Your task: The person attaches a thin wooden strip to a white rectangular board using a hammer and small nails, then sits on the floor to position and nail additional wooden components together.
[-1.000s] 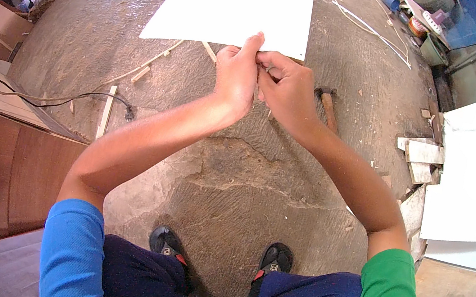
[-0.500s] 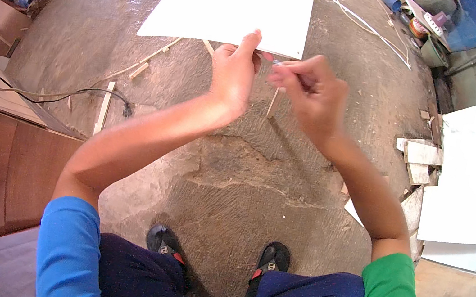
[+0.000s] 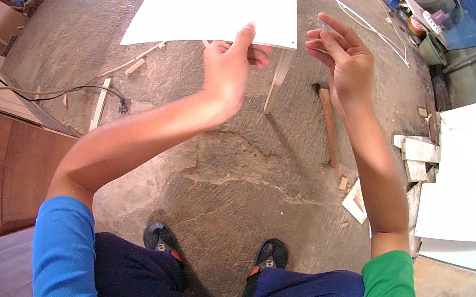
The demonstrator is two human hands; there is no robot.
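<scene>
One white board (image 3: 217, 7) – left hand (image 3: 226, 71) grip clamped on it, right hand (image 3: 341, 59) fingers loosely apart, one hammer (image 3: 327, 122)

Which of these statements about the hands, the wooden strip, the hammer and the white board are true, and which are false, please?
1. The left hand grips a thin wooden strip. True.
2. The right hand holds the hammer. False: the hammer lies on the concrete floor, untouched.
3. A white board lies on the floor beyond the hands. True.
4. The hands are clasped together. False: they are apart.
5. A black cable runs across the floor to the person's left. True.
</scene>
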